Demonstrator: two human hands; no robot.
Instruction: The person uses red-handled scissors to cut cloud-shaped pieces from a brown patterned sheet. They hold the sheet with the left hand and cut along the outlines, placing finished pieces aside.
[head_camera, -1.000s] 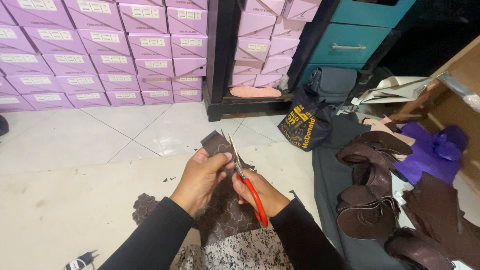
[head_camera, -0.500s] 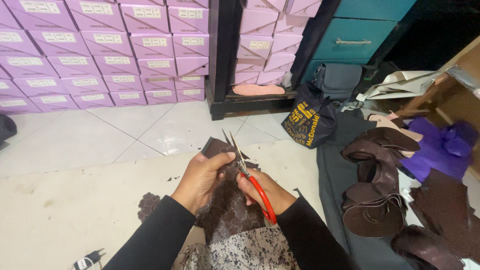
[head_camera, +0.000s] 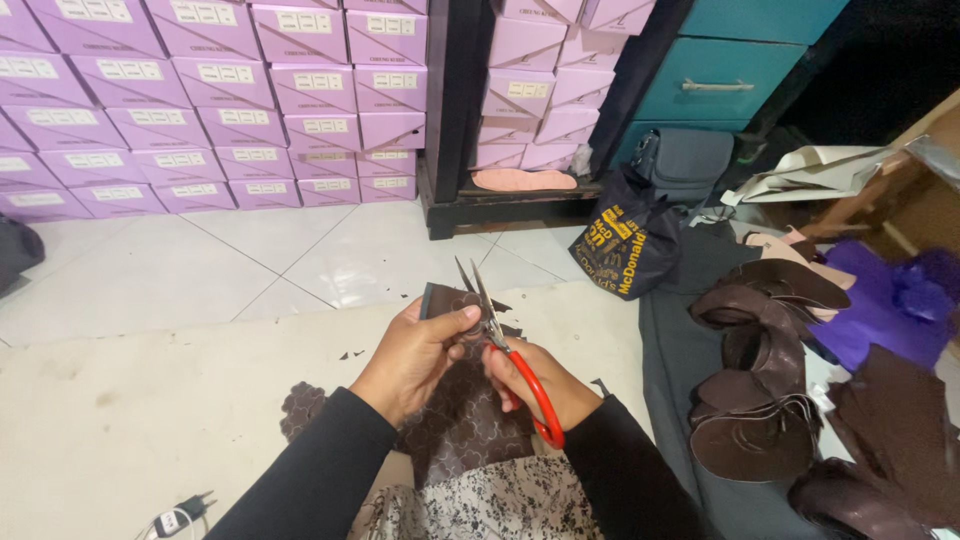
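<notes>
While the left hand pinches a dark patterned leather piece at its top edge, the right hand just beside it grips red-handled scissors, blades parted above the thumb and pointing away.

Matt patterned brown leather piece, metal-bladed scissors

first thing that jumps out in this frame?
The red-handled scissors at centre, blades open and pointing up, held in the right hand while the left hand grips a dark brown patterned piece at the blades. Behind, a wall of stacked lilac boxes fills the upper left. A pile of dark brown cut pieces lies on the floor at right.
</notes>
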